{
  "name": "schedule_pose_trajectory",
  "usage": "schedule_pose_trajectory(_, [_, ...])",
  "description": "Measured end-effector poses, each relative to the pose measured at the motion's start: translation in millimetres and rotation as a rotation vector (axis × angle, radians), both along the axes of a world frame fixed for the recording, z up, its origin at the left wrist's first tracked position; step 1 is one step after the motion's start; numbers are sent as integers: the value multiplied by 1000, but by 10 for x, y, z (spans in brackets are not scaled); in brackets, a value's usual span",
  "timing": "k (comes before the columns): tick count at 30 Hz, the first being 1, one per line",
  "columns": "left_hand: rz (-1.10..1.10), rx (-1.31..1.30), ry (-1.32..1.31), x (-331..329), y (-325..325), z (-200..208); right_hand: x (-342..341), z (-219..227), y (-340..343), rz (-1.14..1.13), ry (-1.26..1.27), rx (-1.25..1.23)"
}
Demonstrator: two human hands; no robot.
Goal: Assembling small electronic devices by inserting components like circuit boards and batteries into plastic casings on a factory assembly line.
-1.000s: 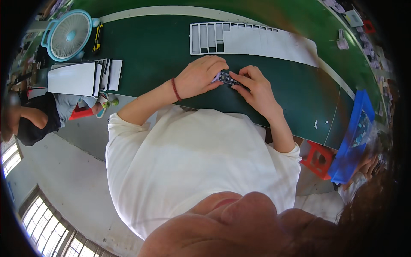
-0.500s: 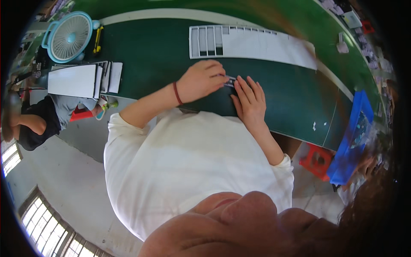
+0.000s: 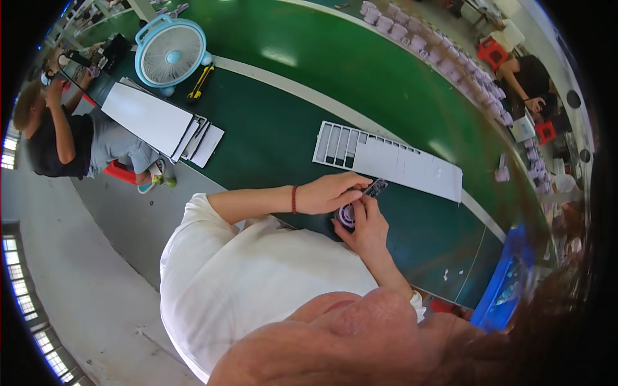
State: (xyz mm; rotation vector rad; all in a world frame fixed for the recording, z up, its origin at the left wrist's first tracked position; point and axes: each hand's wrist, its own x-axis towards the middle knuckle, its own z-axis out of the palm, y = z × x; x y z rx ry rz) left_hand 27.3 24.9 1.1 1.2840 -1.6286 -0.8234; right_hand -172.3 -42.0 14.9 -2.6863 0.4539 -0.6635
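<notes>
At the far left corner of the green tabletop [image 3: 277,122] stands a pale blue desk fan [image 3: 170,53] with a round grille, and a yellow-handled tool [image 3: 200,83] lies just beside it. Nearer the left edge sits a stack of flat white sheets [image 3: 151,120], smooth and matte, fanned at one end.

Half a second ago the right hand lay flat and spread on the tabletop, apart from the piece; now it has lifted and come back to it. The left hand [image 3: 331,193], with a red band at the wrist, is curled over the top of a small round lilac part [image 3: 346,215], fingers closed around it. The right hand [image 3: 368,228] comes up from below, its fingers closed on the same part, and a dark, narrow ribbed piece [image 3: 375,188] sticks out beyond the fingertips. So both hands are gripping the work again, held just above the near edge of the tabletop at its middle; I judge the fitting or pressing of the 2 pieces is back in hand.

Just beyond the hands lies a long white moulded tray [image 3: 386,161], slotted at its left end, flat and plain toward the right. Along the far right edge runs a row of lilac round parts [image 3: 412,42], glossy like plastic. At the right corner a blue bin [image 3: 505,289] is partly seen.
</notes>
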Motion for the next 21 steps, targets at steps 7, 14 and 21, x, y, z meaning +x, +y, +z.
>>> schedule_pose_trajectory(7, [239, -162, -743, 201, -202, -448, -10, 435, -827, -34, 43, 162])
schedule_pose_trajectory(14, [161, -174, -737, 294, -242, -453, 490, 93, -2815, -222, 56, 7])
schedule_pose_trajectory(21, [178, -209, -570, 313, -322, -443, 881, -508, -4262, -358, -10, 84])
